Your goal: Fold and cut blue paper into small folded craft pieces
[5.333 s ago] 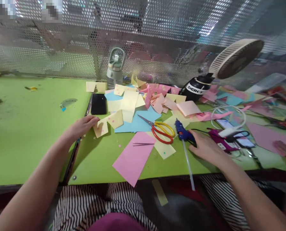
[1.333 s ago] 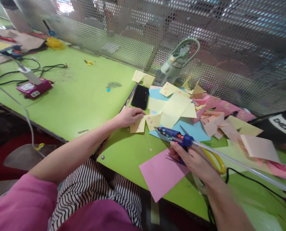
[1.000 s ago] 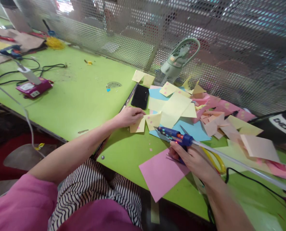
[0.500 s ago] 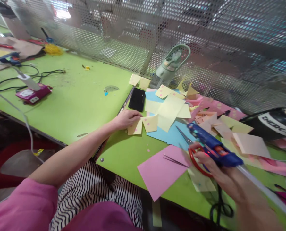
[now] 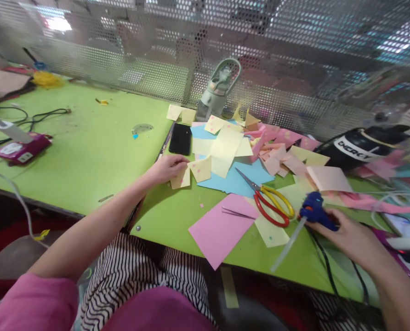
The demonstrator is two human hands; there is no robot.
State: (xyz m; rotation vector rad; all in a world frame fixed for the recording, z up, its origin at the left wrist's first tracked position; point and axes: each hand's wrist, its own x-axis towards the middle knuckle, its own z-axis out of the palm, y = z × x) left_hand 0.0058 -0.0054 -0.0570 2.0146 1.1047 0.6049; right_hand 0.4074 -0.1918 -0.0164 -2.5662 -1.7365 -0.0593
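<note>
My left hand (image 5: 167, 168) is closed at the top edge of a small folded yellow paper (image 5: 181, 179) with pink dots, its fingertips partly hiding the edge. The paper's other flap (image 5: 201, 169) spreads to the right. In my right hand (image 5: 344, 227) is a blue hot glue gun (image 5: 316, 210), with a translucent glue stick (image 5: 289, 243) poking out toward me. Scissors (image 5: 265, 197) with one red and one yellow handle lie just left of the gun. Tweezers (image 5: 238, 213) rest on a pink sheet (image 5: 219, 230) between my hands.
A black phone (image 5: 180, 139) and a green-lidded bottle (image 5: 213, 94) stand behind my left hand. Blue paper (image 5: 232, 179) and pink scraps (image 5: 274, 156) cover the middle. A black bottle (image 5: 360, 147) lies at right. Cords trail below the glue gun; a purple power block (image 5: 22, 148) sits left.
My right hand has moved to the right and turned the glue gun, so its glue stick now points toward me. The scissors now show fully. My left hand stays at the yellow paper.
</note>
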